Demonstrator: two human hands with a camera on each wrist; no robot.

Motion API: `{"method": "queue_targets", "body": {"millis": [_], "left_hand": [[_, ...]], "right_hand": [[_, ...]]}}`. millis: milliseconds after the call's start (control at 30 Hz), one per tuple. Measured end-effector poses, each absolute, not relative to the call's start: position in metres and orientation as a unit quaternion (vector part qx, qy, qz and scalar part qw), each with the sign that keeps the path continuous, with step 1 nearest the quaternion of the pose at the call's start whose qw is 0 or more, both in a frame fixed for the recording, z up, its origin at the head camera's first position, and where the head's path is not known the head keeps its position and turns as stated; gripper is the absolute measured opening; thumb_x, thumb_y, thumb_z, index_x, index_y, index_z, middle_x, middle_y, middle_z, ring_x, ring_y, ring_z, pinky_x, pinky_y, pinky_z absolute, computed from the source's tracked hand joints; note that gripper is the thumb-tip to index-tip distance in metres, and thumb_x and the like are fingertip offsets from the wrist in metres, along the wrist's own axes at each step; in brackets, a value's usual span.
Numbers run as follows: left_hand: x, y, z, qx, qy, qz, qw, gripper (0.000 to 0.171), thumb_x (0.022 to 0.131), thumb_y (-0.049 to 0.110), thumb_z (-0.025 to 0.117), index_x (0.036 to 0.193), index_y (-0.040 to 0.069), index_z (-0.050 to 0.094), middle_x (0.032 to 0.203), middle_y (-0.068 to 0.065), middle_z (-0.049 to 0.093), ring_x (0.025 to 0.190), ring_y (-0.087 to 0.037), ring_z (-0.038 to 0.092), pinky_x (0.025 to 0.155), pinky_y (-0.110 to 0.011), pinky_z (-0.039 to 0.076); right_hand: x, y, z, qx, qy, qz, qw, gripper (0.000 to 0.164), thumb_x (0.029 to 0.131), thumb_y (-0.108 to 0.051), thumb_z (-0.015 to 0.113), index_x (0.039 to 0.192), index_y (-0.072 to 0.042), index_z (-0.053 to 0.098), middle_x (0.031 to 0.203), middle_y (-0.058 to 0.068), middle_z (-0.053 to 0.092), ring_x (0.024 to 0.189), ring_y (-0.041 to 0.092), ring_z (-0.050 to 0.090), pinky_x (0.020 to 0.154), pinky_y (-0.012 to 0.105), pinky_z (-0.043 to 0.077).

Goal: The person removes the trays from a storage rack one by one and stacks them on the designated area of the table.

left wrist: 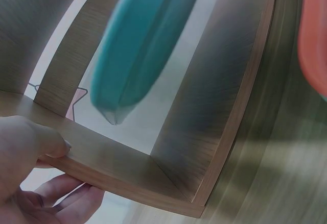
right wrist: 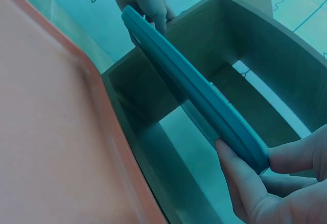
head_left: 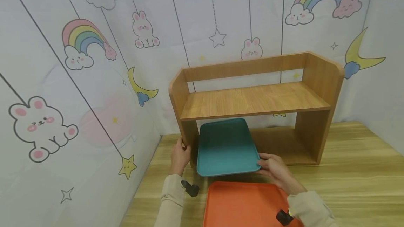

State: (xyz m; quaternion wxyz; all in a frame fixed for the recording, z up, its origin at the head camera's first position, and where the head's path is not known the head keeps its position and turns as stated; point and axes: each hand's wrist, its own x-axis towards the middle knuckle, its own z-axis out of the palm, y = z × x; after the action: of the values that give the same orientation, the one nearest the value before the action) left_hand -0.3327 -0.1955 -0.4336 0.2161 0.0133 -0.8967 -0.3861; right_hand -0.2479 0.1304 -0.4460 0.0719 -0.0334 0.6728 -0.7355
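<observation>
A teal tray [head_left: 227, 150] is partly inside the lower compartment of a wooden shelf [head_left: 252, 99], its front end sticking out and raised off the table. My right hand [head_left: 276, 169] pinches the tray's front right corner, thumb on one side and fingers on the other, as the right wrist view shows with the tray [right wrist: 199, 96]. At the shelf's left side panel my left hand [head_left: 180, 157] grips the front edge; in the left wrist view its thumb and fingers lie on either side of the panel [left wrist: 117, 157].
An orange tray [head_left: 246, 204] lies on the wood-grain table [head_left: 356, 178] in front of the shelf, below the teal tray. Behind and to the left stand walls covered with a printed cloth [head_left: 104, 115] of rabbits, rainbows and stars.
</observation>
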Motion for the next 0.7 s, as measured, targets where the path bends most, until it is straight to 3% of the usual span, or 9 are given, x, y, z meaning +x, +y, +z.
{"method": "queue_targets", "body": {"millis": [700], "left_hand": [[-0.331, -0.194, -0.432, 0.009, -0.896, -0.393, 0.208, 0.025, 0.088, 0.009, 0.060, 0.111, 0.002, 0.055, 0.099, -0.023, 0.064, 0.088, -0.035, 0.064, 0.073, -0.047, 0.051]], "right_hand": [[-0.229, 0.162, -0.447, -0.018, 0.698, -0.712, 0.076, 0.057, 0.097, -0.009, 0.048, 0.144, 0.013, 0.024, 0.141, 0.034, 0.036, 0.098, 0.010, 0.062, 0.085, 0.030, 0.053]]}}
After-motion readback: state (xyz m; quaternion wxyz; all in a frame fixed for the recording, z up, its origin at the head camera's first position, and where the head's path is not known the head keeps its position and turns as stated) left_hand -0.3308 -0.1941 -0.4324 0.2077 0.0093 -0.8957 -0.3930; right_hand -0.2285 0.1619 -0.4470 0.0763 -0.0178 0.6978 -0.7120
